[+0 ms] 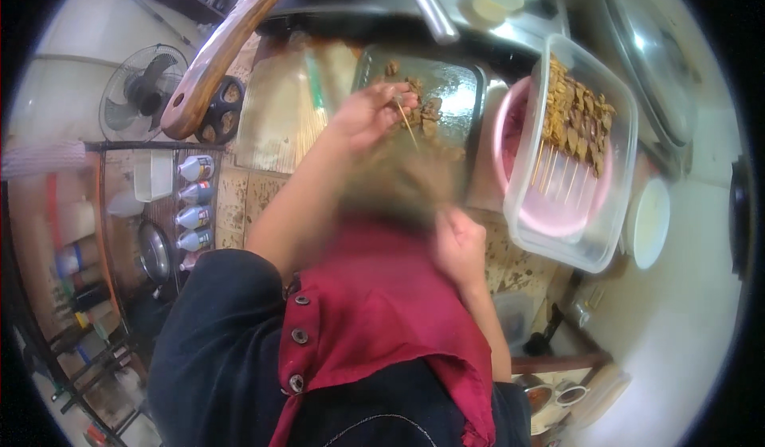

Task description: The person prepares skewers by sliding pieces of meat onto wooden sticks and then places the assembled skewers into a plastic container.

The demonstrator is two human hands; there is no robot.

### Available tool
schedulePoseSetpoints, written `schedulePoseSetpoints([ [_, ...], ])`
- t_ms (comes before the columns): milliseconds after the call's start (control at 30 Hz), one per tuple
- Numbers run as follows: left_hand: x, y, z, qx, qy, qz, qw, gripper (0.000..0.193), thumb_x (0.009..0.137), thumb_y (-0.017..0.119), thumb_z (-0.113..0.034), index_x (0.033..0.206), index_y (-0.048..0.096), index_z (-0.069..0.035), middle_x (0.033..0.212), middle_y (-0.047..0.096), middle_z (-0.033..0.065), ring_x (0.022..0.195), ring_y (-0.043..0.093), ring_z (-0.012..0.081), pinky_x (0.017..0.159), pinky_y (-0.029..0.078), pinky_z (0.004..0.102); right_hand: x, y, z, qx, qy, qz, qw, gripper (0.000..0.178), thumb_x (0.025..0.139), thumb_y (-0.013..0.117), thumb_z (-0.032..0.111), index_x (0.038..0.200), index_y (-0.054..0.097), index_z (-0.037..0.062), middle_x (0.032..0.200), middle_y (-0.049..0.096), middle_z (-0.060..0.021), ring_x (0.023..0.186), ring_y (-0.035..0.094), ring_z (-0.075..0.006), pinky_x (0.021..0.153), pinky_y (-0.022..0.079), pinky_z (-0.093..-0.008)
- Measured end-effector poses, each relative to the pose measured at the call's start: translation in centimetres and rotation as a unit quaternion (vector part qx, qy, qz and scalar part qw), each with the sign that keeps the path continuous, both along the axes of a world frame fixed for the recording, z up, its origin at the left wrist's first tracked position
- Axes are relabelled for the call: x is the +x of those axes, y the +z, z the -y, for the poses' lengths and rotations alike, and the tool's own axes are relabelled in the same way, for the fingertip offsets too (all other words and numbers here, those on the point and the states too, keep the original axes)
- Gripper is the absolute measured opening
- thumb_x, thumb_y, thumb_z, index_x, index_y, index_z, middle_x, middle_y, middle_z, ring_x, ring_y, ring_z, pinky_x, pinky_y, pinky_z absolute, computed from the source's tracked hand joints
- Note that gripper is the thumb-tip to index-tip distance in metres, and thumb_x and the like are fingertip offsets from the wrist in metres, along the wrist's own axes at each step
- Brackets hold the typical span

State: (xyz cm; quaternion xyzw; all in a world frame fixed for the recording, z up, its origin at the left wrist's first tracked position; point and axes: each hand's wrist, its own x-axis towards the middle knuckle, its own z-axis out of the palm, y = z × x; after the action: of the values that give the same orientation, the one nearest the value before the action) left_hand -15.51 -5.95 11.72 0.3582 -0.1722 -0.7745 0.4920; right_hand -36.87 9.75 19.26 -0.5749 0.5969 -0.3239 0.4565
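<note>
Over the near-left part of a metal tray (472,88), my left hand (370,116) is closed around a thin wooden skewer (407,123), with a small piece at its upper end. Several brown meat pieces (430,112) lie in the tray beside these fingers. My right hand (460,244) is lower and nearer my body, in front of the red apron (382,268). Its fingers are curled in; whatever they hold, if anything, is hidden. A blurred brown patch covers the space between both hands. To the right, a clear plastic container (570,248) holds several skewers threaded with meat (578,116).
The container rests over a pink basin (506,120). Left of the tray, a bundle of bare skewers (309,132) lies on a pale board (267,116). A wooden handle (231,49) crosses the upper left, near a fan (143,92). A white bowl (649,224) stands far right.
</note>
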Motion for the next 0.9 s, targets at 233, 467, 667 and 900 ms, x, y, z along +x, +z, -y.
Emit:
schedulePoseSetpoints([
  [233, 0.3, 0.3, 0.1, 0.015, 0.013, 0.025, 0.999, 0.029, 0.092, 0.053, -0.01, 0.111, 0.05, 0.012, 0.109, 0.059, 0.0223, 0.102, 0.061, 0.0304, 0.091, 0.053, 0.0353, 0.0, 0.3, -0.7, -0.006, -0.01, 0.014, 1.0, 0.02, 0.091, 0.052, 0.011, 0.097, 0.063, -0.004, 0.066, 0.059, -0.0152, 0.058, 0.056, -0.0127, 0.058, 0.045, -0.0281],
  [467, 0.4, 1.1, -0.1, 0.019, -0.003, 0.048, 0.999, 0.028, 0.092, 0.053, -0.009, 0.111, 0.05, 0.012, 0.107, 0.06, 0.0223, 0.1, 0.062, 0.0308, 0.085, 0.055, 0.0326, -0.4, 0.7, -0.9, 0.017, -0.015, 0.03, 0.999, 0.021, 0.091, 0.052, 0.012, 0.098, 0.062, -0.0051, 0.067, 0.059, -0.0157, 0.06, 0.055, -0.0122, 0.06, 0.045, -0.0288],
  [667, 0.5, 1.1, -0.2, 0.01, -0.018, 0.055, 0.998, 0.025, 0.092, 0.053, -0.008, 0.108, 0.052, 0.011, 0.105, 0.061, 0.0213, 0.099, 0.063, 0.0306, 0.085, 0.056, 0.0321, -0.7, 1.1, -0.8, 0.007, -0.007, 0.02, 1.0, 0.021, 0.091, 0.052, 0.012, 0.097, 0.063, -0.0051, 0.064, 0.057, -0.013, 0.06, 0.053, -0.011, 0.059, 0.044, -0.0283],
  [900, 0.2, 2.1, -0.7, -0.002, -0.032, 0.079, 0.996, 0.025, 0.093, 0.052, -0.009, 0.108, 0.051, 0.011, 0.103, 0.061, 0.0209, 0.099, 0.063, 0.0309, 0.086, 0.055, 0.0332, -0.6, 0.9, -1.0, 0.01, -0.018, 0.032, 0.999, 0.021, 0.091, 0.053, 0.012, 0.097, 0.063, -0.0051, 0.063, 0.055, -0.0107, 0.06, 0.051, -0.0094, 0.059, 0.043, -0.0271],
])
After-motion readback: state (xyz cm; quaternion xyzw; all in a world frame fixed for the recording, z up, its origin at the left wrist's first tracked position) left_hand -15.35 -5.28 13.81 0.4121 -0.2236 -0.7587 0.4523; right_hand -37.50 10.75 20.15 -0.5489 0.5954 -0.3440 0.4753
